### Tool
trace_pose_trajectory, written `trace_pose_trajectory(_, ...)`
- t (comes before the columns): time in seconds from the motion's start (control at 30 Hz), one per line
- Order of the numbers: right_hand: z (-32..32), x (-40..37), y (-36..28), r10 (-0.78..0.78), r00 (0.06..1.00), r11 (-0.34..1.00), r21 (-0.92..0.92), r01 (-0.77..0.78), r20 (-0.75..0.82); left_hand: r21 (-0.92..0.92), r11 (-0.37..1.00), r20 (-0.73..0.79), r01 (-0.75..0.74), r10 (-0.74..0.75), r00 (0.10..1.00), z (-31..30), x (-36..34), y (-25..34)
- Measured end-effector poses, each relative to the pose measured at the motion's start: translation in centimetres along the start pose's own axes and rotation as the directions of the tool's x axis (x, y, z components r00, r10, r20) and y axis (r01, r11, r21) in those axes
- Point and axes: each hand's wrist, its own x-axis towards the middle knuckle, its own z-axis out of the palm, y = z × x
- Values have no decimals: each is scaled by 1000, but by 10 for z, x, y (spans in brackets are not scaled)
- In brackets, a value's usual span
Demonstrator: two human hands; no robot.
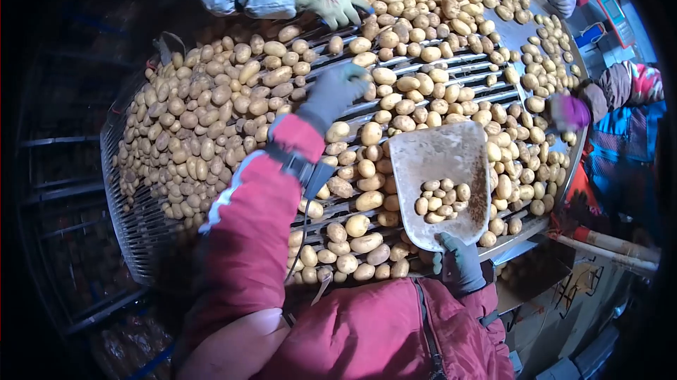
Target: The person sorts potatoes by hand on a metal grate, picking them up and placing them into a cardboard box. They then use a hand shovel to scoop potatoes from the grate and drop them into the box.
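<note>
My left hand, in a grey glove, reaches over the slatted conveyor. Its fingers are slightly bent and apart, close to some potatoes; no held potato shows. Near my body, my right hand, gloved too, is closed around the near end of a worn, dirty white scoop. Several small potatoes lie inside the scoop, which rests over the larger potatoes.
A dense heap of potatoes covers the left side. Across the conveyor, another person's gloved hand hovers over potatoes. At the right, a co-worker's purple glove is near the metal edge. A handheld device sits beyond.
</note>
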Motion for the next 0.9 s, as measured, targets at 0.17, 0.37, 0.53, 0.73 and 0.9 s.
trace_pose_trajectory(0.17, -1, -4, 3, -31, 999, 999, -27, 31, 19, 64, 997, 167, -31, 20, 986, 29, -70, 132)
trace_pose_trajectory(0.37, -39, -4, 19, -50, 999, 991, 123, 49, 2, 585, 808, 38, -74, 63, 997, 71, -83, 50)
trace_pose_trajectory(0.53, -52, -13, 20, -104, 994, 989, 106, 99, 39, 838, 495, 284, -230, -36, 958, 81, -103, -24)
trace_pose_trajectory(0.73, -59, -22, 23, -40, 998, 995, 94, 36, 48, 766, 640, 45, 51, -132, 990, 86, -112, 18)
trace_pose_trajectory(0.9, -75, -24, 32, -117, 987, 989, 99, 107, 107, 702, 712, -34, -18, 59, 998, 108, -92, 26)
